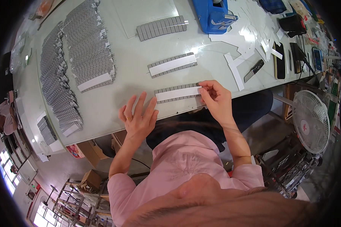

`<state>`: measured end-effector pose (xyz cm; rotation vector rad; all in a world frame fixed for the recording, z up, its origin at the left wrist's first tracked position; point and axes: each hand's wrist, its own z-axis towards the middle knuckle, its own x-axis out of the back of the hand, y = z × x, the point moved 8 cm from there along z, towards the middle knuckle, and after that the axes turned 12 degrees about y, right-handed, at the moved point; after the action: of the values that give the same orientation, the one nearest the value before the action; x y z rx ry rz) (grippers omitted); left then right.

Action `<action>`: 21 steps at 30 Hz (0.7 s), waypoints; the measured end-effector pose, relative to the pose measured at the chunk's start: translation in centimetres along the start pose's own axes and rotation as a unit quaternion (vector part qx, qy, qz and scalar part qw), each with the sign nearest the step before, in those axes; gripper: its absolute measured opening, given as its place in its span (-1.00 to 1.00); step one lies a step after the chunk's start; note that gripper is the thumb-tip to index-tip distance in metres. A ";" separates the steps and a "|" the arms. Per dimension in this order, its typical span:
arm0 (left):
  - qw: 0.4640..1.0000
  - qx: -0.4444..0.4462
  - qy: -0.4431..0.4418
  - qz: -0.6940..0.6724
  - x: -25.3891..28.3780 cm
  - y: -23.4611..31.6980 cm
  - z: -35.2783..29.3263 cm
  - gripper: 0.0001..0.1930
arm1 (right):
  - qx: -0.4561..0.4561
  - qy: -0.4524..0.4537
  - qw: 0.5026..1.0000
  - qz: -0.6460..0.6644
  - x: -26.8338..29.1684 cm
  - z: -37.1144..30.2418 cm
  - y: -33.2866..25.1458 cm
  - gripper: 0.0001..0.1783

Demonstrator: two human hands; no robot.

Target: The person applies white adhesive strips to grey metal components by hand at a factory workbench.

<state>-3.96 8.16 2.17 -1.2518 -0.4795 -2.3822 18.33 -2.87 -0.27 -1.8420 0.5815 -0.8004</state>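
Note:
Close to the table's front edge lies a row of small grey blocks [169, 100] with a white strip [178, 93] running along its top. My right hand [219, 103] pinches the row's right end between thumb and fingers. My left hand [138, 118] is open at the left end, fingers spread over the tabletop and holding nothing. Farther back is a similar row with a white strip [173, 65]. Behind that sits a grey row [161, 28] without a white strip, with clear tape showing at its right end.
Long stacks of grey rows [88, 49] cover the table's left side. A blue tape dispenser [215, 17] stands at the back. Right of it are white paper scraps [240, 43], a utility knife [254, 70] and a black phone [279, 60]. A fan [310, 121] stands beyond the table's right front.

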 end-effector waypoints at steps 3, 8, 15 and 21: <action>1.000 0.001 0.000 -0.001 0.0 0.1 0.1 -0.70 | -0.006 -0.002 1.000 0.012 0.2 0.0 -0.1 -0.83; 1.000 0.005 -0.003 0.003 0.1 0.0 -0.2 -0.69 | -0.059 -0.001 0.991 0.123 2.4 0.5 -0.9 -0.91; 1.000 0.003 0.005 -0.002 0.0 0.0 0.0 -0.68 | 0.140 0.331 0.920 -0.156 12.0 1.8 -2.1 -0.75; 1.000 0.002 0.009 0.005 0.1 0.0 0.0 -0.70 | 0.349 0.147 0.889 -0.259 4.4 -0.9 -4.1 -0.77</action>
<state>-4.06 8.15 2.24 -1.2278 -0.4722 -2.3809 20.71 -4.95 4.97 -1.2007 -0.0593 -1.4422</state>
